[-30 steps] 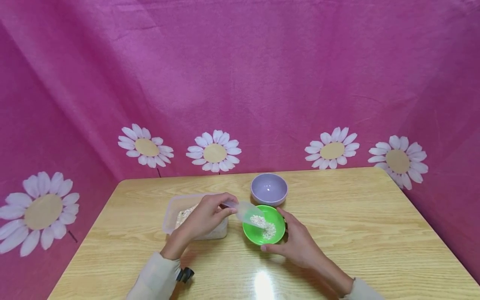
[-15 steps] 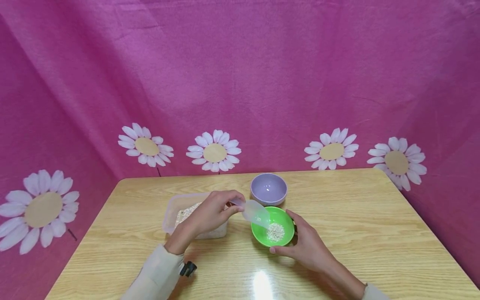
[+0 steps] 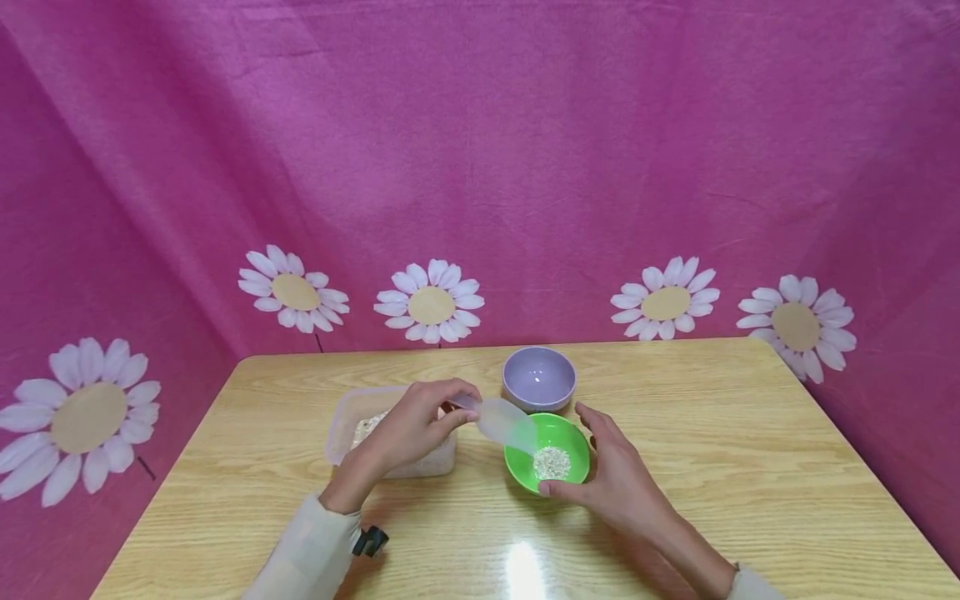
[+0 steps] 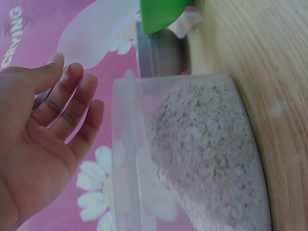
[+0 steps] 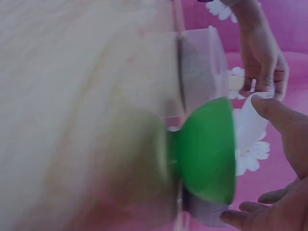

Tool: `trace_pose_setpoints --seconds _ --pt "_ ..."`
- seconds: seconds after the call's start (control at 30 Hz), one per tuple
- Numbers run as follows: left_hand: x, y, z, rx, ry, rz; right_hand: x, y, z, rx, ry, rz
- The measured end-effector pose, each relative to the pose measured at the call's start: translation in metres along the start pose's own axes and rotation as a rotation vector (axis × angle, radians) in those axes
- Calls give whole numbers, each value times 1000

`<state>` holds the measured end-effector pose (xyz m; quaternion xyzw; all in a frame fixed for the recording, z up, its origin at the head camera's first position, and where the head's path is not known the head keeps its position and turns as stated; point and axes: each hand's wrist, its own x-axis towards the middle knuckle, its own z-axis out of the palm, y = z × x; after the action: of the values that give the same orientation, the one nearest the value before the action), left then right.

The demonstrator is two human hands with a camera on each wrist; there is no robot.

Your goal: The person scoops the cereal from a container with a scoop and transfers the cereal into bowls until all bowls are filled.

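Your L hand pinches the scoop over the green bowl btwn your hands, R hand loosely spread beside it, so a scoop bump could tip it & spill flakes.

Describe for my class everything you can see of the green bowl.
The green bowl is round, bright and glossy, perhaps plastic, with sides that widen upward from a narrow foot. It stands upright on the wood-grain table, in front of the purple bowl, with a small heap of pale flakes inside. A translucent scoop reaches over its rim from the left. The right hand is at its right side; whether it touches is unclear.
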<state>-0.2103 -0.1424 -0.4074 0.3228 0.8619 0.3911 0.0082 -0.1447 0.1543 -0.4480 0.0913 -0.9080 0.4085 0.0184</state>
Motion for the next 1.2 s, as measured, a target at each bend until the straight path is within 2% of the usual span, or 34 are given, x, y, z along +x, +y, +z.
trace_pose_setpoints --seconds 0.23,0.43,0.6,0.9,1.2 --pt "-23 -10 -17 -12 167 -48 2 -19 2 16 73 -106" --pt "-44 -24 -36 -49 282 -151 4 -36 13 34 40 -116" --pt "-63 -33 -50 -51 331 -209 6 -53 27 54 -14 -95" --pt "-87 -47 -69 23 409 -189 8 -78 61 139 -65 -121" --pt "-109 -65 -83 58 450 -237 13 -87 90 173 -127 -156"
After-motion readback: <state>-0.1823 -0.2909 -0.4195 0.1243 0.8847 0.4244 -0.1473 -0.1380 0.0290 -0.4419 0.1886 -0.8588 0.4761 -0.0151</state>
